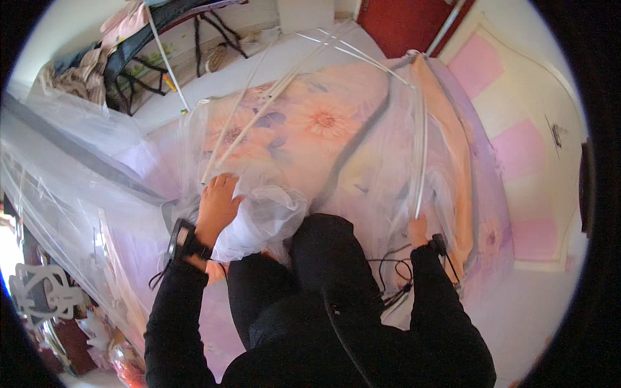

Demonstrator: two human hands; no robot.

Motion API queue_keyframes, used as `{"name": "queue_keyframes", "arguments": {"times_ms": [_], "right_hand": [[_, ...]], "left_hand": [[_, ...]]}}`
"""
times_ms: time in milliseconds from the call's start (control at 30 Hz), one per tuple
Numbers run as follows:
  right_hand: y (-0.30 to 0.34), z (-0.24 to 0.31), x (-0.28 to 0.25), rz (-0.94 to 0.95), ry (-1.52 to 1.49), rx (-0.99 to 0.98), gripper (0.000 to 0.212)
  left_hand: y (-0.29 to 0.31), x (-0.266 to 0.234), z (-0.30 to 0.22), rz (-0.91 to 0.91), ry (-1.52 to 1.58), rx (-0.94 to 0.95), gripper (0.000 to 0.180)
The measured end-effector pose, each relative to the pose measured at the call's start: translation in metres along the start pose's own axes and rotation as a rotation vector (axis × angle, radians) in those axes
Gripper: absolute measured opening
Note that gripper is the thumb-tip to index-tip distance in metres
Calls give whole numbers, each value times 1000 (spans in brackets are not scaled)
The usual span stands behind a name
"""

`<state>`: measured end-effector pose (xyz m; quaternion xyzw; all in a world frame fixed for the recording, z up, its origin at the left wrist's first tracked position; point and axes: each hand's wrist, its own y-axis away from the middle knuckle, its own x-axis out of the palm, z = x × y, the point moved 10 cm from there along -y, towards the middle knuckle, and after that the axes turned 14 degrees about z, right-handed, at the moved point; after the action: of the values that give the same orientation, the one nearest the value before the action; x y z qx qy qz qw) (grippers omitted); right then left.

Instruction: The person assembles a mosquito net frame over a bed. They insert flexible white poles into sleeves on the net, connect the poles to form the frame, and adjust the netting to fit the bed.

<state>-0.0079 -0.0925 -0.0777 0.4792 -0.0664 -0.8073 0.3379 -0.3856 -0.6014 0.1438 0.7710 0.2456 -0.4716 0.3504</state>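
Observation:
My right hand (pixel 419 231) is closed round the lower end of a white pole (pixel 420 155), which runs away from me along the orange-edged side of the fabric. My left hand (pixel 218 205) lies on bunched white mesh netting (pixel 268 207), fingers stretched forward and thumb apart. Just beyond those fingers, the near ends of two thin pale poles (pixel 249 129) reach the netting; whether the hand touches them is hard to see. Under the net spreads a peach floral fabric (pixel 323 119), crossed by a grey strip (pixel 362 136). My black-clad knees rest at its near side.
Sheer netting with a grey band (pixel 77 142) drapes across the left. At the back left stands a dark folding bed (pixel 162 22) with clothes on it; a white pole (pixel 167 61) rises before it. A cream panel with pink patches (pixel 517 149) is at right, beside a red door (pixel 411 26).

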Motion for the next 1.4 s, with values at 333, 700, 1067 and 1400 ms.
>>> {"name": "queue_keyframes", "arguments": {"times_ms": [333, 700, 1067, 1400], "right_hand": [[63, 118, 6, -216, 210, -321, 51], [72, 324, 84, 327, -202, -805, 21], [105, 445, 182, 862, -1222, -270, 30], [210, 530, 120, 1174, -1488, -392, 20]], "left_hand": [[-128, 38, 87, 76, 128, -331, 31], [90, 15, 68, 69, 222, -429, 33], [458, 195, 28, 271, 783, -842, 29], [423, 135, -44, -54, 693, -641, 26]]}}
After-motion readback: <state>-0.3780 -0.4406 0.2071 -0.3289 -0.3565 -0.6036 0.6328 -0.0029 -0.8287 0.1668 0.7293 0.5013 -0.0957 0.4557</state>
